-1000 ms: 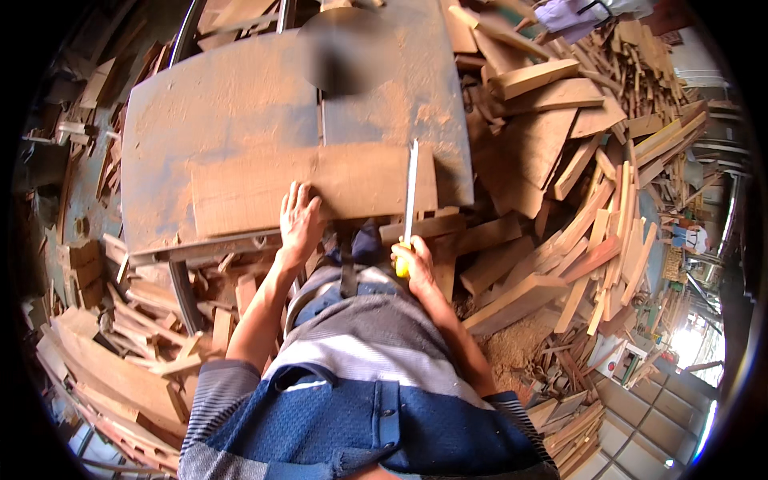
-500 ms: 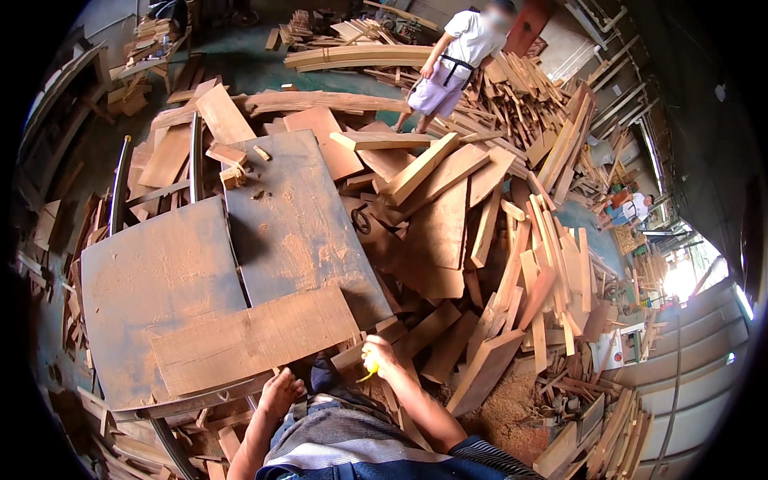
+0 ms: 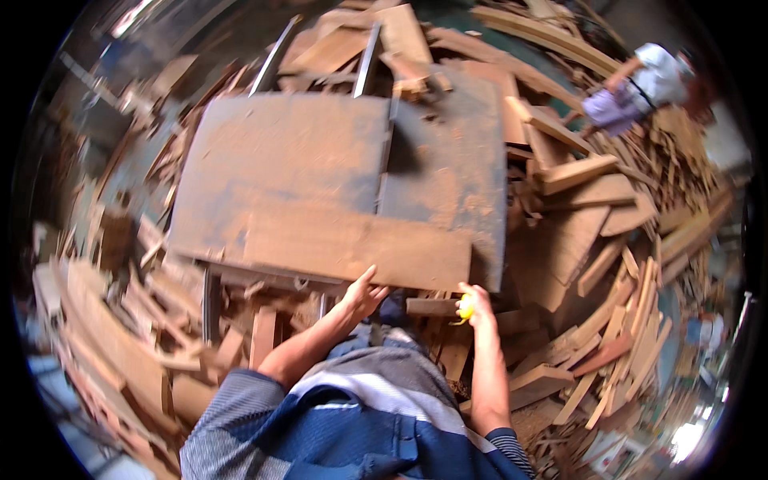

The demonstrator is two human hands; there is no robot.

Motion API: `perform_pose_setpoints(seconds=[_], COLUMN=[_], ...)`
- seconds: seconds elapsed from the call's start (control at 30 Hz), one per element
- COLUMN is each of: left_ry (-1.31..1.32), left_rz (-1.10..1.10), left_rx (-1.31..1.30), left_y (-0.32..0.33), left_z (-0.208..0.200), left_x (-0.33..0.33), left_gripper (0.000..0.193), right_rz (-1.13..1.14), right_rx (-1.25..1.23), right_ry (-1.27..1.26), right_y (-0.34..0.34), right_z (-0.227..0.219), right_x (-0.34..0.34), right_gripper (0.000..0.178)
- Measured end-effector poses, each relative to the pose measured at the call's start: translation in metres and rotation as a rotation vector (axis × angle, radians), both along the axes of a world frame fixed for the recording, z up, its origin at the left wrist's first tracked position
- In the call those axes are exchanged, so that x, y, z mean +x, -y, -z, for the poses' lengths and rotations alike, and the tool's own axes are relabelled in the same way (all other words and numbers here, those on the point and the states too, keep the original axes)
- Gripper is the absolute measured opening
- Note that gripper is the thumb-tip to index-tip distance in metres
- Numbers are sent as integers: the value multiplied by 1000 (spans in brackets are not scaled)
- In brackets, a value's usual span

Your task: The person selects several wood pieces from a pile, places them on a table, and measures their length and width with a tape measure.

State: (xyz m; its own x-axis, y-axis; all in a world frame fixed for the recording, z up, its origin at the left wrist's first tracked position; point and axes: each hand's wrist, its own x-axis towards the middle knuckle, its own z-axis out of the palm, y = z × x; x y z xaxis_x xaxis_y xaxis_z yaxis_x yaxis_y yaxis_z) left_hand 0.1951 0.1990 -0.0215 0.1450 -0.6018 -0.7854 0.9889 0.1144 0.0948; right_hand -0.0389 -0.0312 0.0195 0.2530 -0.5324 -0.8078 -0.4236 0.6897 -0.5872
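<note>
A flat wooden board (image 3: 360,246) lies along the near edge of a grey, sawdust-dusted machine table (image 3: 280,152). My left hand (image 3: 366,294) is closed at the board's near edge, its thumb over the top and its other fingers mostly hidden below. Beside the board's right end, my right hand (image 3: 480,309) is closed round a small bright yellow object (image 3: 465,307). Blur and the fingers hide what kind of object that is.
Small wood blocks (image 3: 410,86) lie at the table's far side, by two metal rails (image 3: 367,60). Heaped planks (image 3: 580,172) crowd the right, and more offcuts (image 3: 120,336) lie at the left. A person in a white shirt (image 3: 658,76) stands at the far right.
My view has swung left, so the table now sits more centrally. My left hand has come to the board's near edge, and my right hand has moved to its right end with the yellow object.
</note>
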Motion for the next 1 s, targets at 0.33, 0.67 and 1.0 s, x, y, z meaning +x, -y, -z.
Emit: perform_pose_setpoints(seconds=[0.33,0.67,1.0], left_ry=[-63,-88,169], left_rz=[-207,-312,-29], left_rx=[14,-252,-130], left_y=[-23,-50,-84], left_z=[-3,-46,-78], left_x=[-6,14,34], left_gripper=[51,40,12], right_rz=[-13,-202,-95], right_rx=[172,93,183], right_ry=[261,268,152], right_y=[-13,-51,-105], right_z=[-41,-131,-124], right_x=[-30,-15,-35], right_gripper=[19,23,27])
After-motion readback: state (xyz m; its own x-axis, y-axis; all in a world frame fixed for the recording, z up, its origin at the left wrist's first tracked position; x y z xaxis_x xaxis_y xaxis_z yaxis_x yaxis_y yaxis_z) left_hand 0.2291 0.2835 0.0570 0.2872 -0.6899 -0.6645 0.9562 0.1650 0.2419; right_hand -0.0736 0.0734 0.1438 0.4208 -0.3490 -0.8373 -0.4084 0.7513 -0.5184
